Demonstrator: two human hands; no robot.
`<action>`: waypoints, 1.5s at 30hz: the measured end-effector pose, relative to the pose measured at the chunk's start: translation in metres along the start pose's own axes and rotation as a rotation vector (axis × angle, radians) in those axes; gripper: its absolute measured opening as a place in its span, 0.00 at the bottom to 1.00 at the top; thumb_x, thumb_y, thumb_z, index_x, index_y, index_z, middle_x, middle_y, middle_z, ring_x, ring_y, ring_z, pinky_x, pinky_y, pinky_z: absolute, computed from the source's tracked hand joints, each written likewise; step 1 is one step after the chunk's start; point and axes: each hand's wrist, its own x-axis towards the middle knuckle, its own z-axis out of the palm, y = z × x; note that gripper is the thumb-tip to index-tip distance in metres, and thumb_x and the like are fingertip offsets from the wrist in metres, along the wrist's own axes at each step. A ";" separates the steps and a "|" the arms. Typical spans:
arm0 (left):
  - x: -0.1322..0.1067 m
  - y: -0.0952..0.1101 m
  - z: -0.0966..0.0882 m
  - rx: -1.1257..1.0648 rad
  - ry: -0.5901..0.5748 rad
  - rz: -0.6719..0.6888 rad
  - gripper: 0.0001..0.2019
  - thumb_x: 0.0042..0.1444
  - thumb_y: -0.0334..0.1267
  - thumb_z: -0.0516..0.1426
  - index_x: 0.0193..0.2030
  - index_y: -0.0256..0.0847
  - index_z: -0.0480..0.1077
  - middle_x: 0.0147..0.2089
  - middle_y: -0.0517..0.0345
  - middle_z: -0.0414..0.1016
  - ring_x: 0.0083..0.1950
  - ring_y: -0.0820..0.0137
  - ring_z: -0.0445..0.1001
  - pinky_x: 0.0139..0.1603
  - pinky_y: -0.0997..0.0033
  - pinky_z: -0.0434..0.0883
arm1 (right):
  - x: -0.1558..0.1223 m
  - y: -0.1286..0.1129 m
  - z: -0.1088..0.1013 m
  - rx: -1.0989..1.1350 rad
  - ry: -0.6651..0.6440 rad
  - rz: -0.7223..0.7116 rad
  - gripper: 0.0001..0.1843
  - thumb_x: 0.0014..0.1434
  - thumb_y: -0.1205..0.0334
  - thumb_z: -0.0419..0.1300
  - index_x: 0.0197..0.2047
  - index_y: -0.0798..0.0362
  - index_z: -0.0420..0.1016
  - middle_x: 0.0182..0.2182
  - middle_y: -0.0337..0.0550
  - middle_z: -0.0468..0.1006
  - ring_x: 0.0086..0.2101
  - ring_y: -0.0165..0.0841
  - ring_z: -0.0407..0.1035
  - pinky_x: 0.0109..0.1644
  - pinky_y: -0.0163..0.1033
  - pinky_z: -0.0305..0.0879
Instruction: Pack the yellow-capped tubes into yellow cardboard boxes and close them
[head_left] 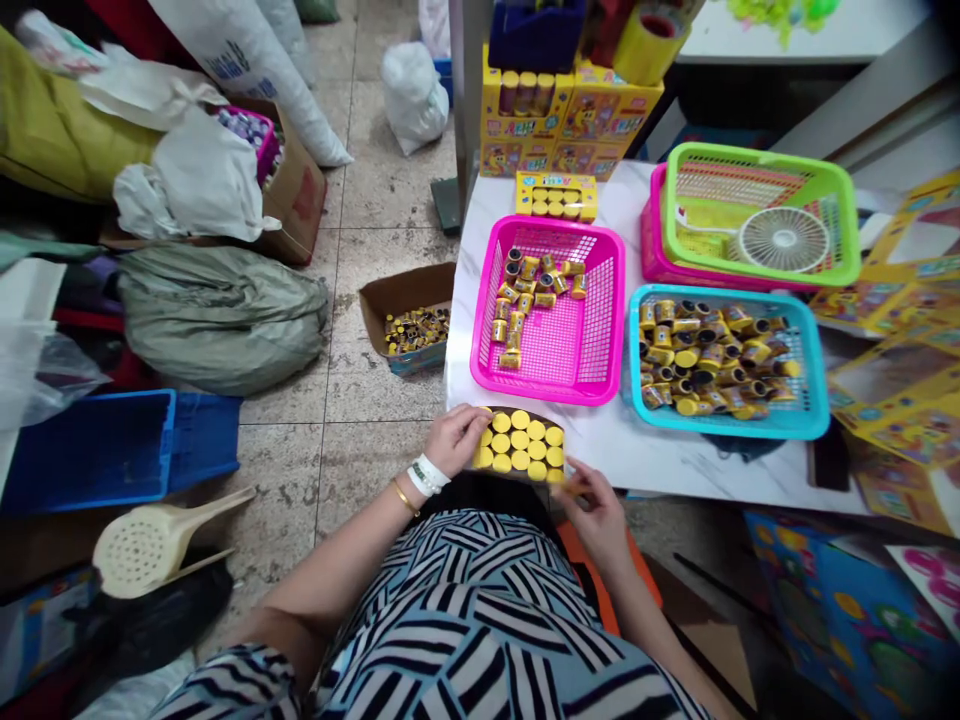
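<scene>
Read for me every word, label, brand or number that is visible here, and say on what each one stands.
No text is readable: the printing on the yellow cardboard display boxes, the small yellow cardboard tray and the white woven sack is too small or blurred to read.

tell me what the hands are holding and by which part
The left hand holds the left end of a block of yellow-capped tubes with its fingers. The right hand pinches something small by the block's corner; it cannot be told what.
</scene>
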 end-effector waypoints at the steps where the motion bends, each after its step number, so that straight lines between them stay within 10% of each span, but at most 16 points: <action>1: 0.005 0.000 -0.001 0.010 -0.013 0.005 0.14 0.65 0.42 0.51 0.43 0.39 0.76 0.36 0.53 0.77 0.37 0.70 0.74 0.41 0.70 0.71 | -0.004 0.001 -0.003 0.009 -0.035 -0.019 0.21 0.56 0.54 0.63 0.51 0.52 0.73 0.36 0.43 0.74 0.36 0.35 0.69 0.41 0.39 0.69; 14: 0.034 0.023 0.005 0.633 -0.525 0.158 0.23 0.58 0.53 0.56 0.60 0.55 0.67 0.47 0.56 0.72 0.42 0.64 0.75 0.40 0.66 0.72 | 0.011 0.031 -0.006 -0.097 -0.109 -0.564 0.13 0.60 0.68 0.55 0.46 0.49 0.77 0.35 0.47 0.78 0.36 0.36 0.74 0.38 0.38 0.72; 17: 0.031 0.021 0.007 0.687 -0.525 0.173 0.26 0.55 0.57 0.56 0.60 0.57 0.66 0.46 0.56 0.70 0.42 0.63 0.74 0.39 0.66 0.72 | 0.025 0.041 0.001 0.039 -0.236 -0.308 0.08 0.58 0.58 0.60 0.32 0.51 0.77 0.26 0.42 0.76 0.29 0.35 0.71 0.33 0.37 0.68; 20: 0.029 0.017 0.008 0.684 -0.530 0.187 0.29 0.55 0.59 0.55 0.63 0.56 0.63 0.49 0.55 0.70 0.44 0.62 0.74 0.40 0.65 0.72 | 0.040 0.038 0.007 0.148 -0.356 0.088 0.21 0.53 0.45 0.63 0.21 0.54 0.70 0.18 0.38 0.70 0.22 0.30 0.64 0.26 0.34 0.60; 23: 0.028 0.015 0.009 0.674 -0.532 0.161 0.33 0.59 0.58 0.52 0.67 0.46 0.58 0.54 0.49 0.69 0.45 0.61 0.74 0.41 0.65 0.72 | 0.046 0.026 0.012 0.176 -0.301 0.195 0.29 0.50 0.37 0.62 0.17 0.53 0.60 0.15 0.33 0.60 0.20 0.27 0.57 0.25 0.33 0.56; 30: 0.043 0.016 0.005 0.447 -0.567 -0.055 0.24 0.68 0.49 0.39 0.53 0.46 0.73 0.46 0.56 0.77 0.46 0.67 0.75 0.47 0.69 0.70 | 0.048 0.009 0.023 0.019 -0.010 0.126 0.26 0.54 0.44 0.63 0.46 0.54 0.66 0.25 0.35 0.69 0.24 0.31 0.65 0.29 0.37 0.67; 35: 0.054 0.016 -0.002 0.259 -0.571 -0.151 0.30 0.68 0.52 0.36 0.50 0.42 0.76 0.46 0.54 0.80 0.46 0.65 0.76 0.49 0.66 0.69 | 0.061 -0.009 0.018 -0.273 0.147 -0.349 0.32 0.61 0.55 0.60 0.65 0.55 0.58 0.51 0.57 0.72 0.47 0.41 0.70 0.50 0.49 0.71; 39: 0.053 0.012 -0.010 0.039 -0.505 -0.189 0.33 0.68 0.51 0.33 0.54 0.39 0.74 0.43 0.52 0.79 0.45 0.65 0.75 0.50 0.65 0.70 | 0.075 -0.015 0.011 -0.444 0.060 -0.586 0.28 0.63 0.61 0.58 0.66 0.51 0.61 0.57 0.53 0.70 0.56 0.43 0.65 0.60 0.52 0.64; 45: 0.031 0.018 -0.018 0.045 -0.438 -0.005 0.32 0.54 0.53 0.60 0.61 0.36 0.66 0.51 0.46 0.75 0.49 0.61 0.74 0.52 0.61 0.70 | 0.079 -0.013 0.001 -0.474 -0.054 -0.627 0.37 0.58 0.52 0.62 0.67 0.53 0.59 0.55 0.56 0.71 0.53 0.48 0.64 0.57 0.57 0.65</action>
